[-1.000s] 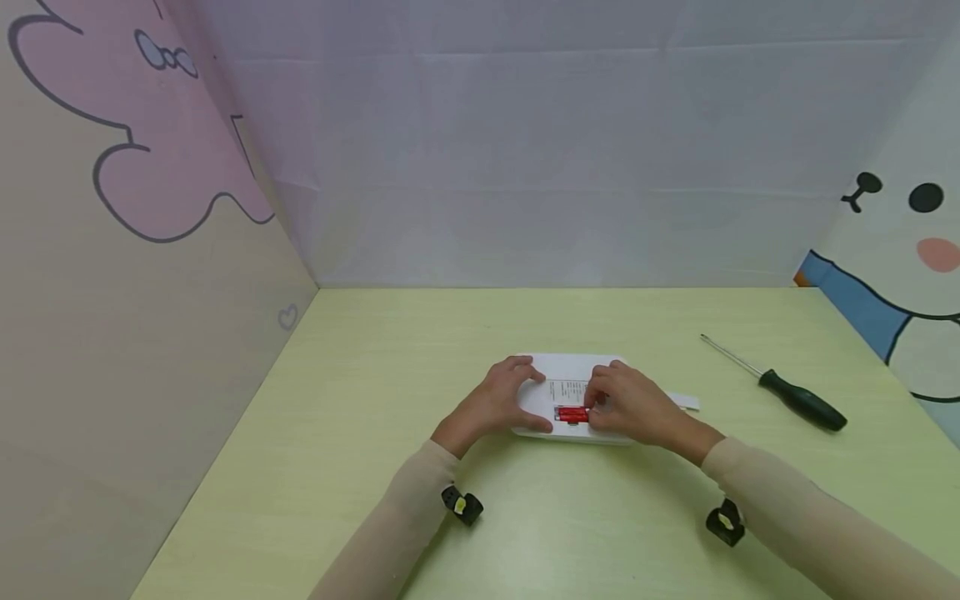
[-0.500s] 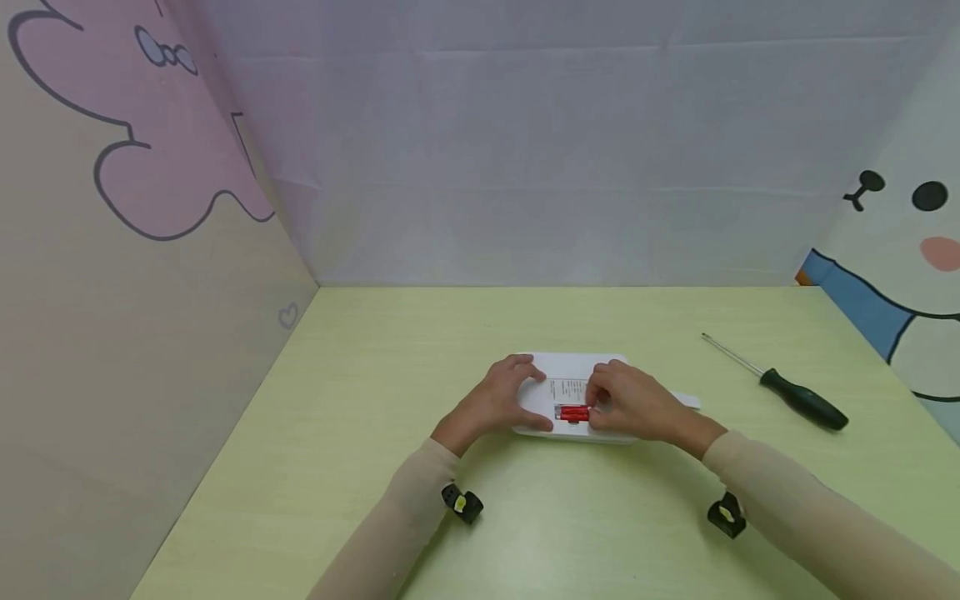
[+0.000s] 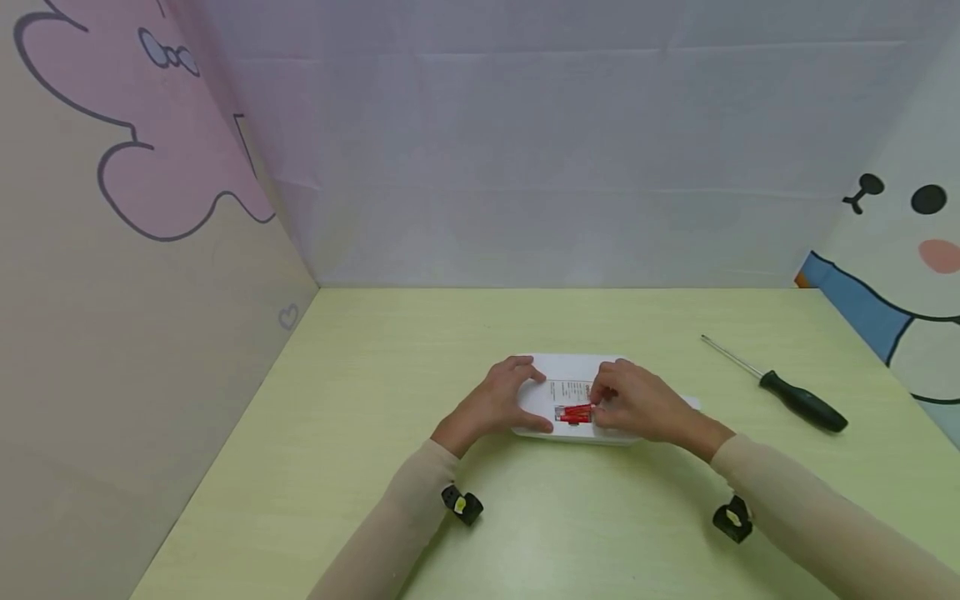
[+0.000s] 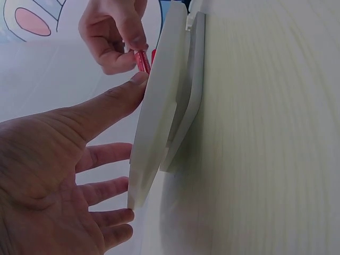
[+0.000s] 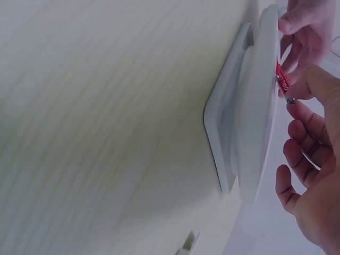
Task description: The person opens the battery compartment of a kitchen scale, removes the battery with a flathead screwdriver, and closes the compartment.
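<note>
A white flat device (image 3: 570,367) with a printed label lies face down on the table, its battery compartment uppermost. Over the compartment, my right hand (image 3: 637,404) pinches the end of a red battery (image 5: 282,81) between thumb and fingertips. That battery tilts, its held end raised off the device. A second red battery (image 3: 576,418) appears to lie beside it in the compartment, partly hidden. My left hand (image 3: 491,400) rests on the device's left end, thumb and fingers spread apart. In the left wrist view, its thumb (image 4: 114,101) presses the upper face near the batteries, and its fingertips touch the edge.
A screwdriver (image 3: 802,400) with a dark green handle lies to the right on the pale yellow table (image 3: 390,375). A small white piece (image 3: 692,402) shows just behind my right wrist. Printed side walls and a pale back wall (image 3: 487,167) enclose the table.
My right hand has shifted slightly right with the battery's end, which has lifted and tilted so that the two red batteries now look apart. The left hand stays in place.
</note>
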{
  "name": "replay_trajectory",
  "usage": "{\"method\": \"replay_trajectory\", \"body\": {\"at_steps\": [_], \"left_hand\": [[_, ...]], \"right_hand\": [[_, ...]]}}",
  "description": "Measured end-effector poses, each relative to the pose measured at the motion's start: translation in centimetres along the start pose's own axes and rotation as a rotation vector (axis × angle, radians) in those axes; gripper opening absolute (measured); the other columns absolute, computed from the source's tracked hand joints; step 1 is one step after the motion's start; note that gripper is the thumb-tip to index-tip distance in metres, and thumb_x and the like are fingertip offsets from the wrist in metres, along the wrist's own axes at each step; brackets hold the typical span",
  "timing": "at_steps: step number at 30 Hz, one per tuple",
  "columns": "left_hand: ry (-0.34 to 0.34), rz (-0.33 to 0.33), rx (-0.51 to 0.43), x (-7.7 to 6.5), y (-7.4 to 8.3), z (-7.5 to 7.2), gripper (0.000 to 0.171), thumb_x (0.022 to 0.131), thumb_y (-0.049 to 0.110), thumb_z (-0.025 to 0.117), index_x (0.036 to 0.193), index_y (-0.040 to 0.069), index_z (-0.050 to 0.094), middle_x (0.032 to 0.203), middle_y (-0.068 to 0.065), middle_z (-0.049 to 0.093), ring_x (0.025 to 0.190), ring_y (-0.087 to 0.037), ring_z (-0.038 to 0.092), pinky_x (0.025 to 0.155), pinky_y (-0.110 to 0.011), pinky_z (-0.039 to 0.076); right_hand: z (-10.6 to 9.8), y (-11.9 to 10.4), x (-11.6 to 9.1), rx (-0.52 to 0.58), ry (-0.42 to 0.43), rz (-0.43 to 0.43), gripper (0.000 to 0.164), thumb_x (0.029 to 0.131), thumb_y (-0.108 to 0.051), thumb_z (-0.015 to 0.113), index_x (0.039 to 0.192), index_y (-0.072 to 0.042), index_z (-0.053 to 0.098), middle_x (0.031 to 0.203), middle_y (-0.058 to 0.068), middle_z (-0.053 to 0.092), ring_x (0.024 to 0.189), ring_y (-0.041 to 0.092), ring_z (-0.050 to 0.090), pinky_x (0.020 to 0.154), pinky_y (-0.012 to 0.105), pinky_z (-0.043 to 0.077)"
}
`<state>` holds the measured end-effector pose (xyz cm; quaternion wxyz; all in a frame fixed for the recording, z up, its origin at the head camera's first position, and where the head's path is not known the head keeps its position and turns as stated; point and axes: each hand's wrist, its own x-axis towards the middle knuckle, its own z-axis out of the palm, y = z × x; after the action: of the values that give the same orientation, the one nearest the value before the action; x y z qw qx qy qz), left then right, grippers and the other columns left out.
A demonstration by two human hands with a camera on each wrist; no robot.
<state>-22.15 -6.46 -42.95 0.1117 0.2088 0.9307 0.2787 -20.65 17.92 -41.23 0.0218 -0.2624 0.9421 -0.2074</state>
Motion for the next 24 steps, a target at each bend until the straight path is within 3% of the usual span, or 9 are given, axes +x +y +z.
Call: {"method": "replay_trajectory", "body": {"at_steps": [6,11,18,24], "left_hand": [[0.004,0.010,0.003,-0.1,0.1,0.0,0.069,0.072,0.039,0.087,0.130,0.016,0.059,0.155,-0.002,0.036,0.145,-0.025,0.030,0.115,-0.043,0.034],[0.007,0.013,0.004,-0.2,0.1,-0.1,0.070,0.071,0.038,0.087,0.131,0.015,0.058,0.155,-0.003,0.036,0.145,-0.025,0.030,0.115,-0.043,0.034],[0.009,0.015,0.021,0.1,-0.1,0.0,0.071,0.071,0.039,0.087,0.131,0.016,0.058,0.155,-0.002,0.037,0.145,-0.025,0.030,0.115,-0.043,0.034],[0.006,0.015,0.005,0.0,-0.2,0.0,0.070,0.071,0.038,0.088,0.131,0.015,0.058,0.155,-0.003,0.037,0.145,-0.026,0.030,0.115,-0.043,0.034]], "right_hand": [[-1.9,2.3,-1.4,0.082,0.110,0.047,0.009,0.081,-0.013,0.073,0.085,-0.016,0.066,0.084,-0.003,0.058,0.083,0.018,0.051,0.071,0.031,0.042],[-3.5,6.2,-3.3,0.016,0.223,0.125,0.004,0.084,-0.014,0.071,0.086,-0.011,0.070,0.080,0.001,0.057,0.079,0.021,0.048,0.066,0.032,0.035],[-3.9,11.4,-6.2,-0.084,0.212,0.376,0.019,0.086,-0.023,0.067,0.089,-0.005,0.072,0.083,0.008,0.060,0.080,0.028,0.048,0.068,0.044,0.032],[-4.0,13.2,-7.9,-0.148,0.224,0.446,0.022,0.083,-0.024,0.070,0.087,-0.003,0.073,0.080,0.011,0.062,0.077,0.031,0.049,0.067,0.050,0.031]]}}
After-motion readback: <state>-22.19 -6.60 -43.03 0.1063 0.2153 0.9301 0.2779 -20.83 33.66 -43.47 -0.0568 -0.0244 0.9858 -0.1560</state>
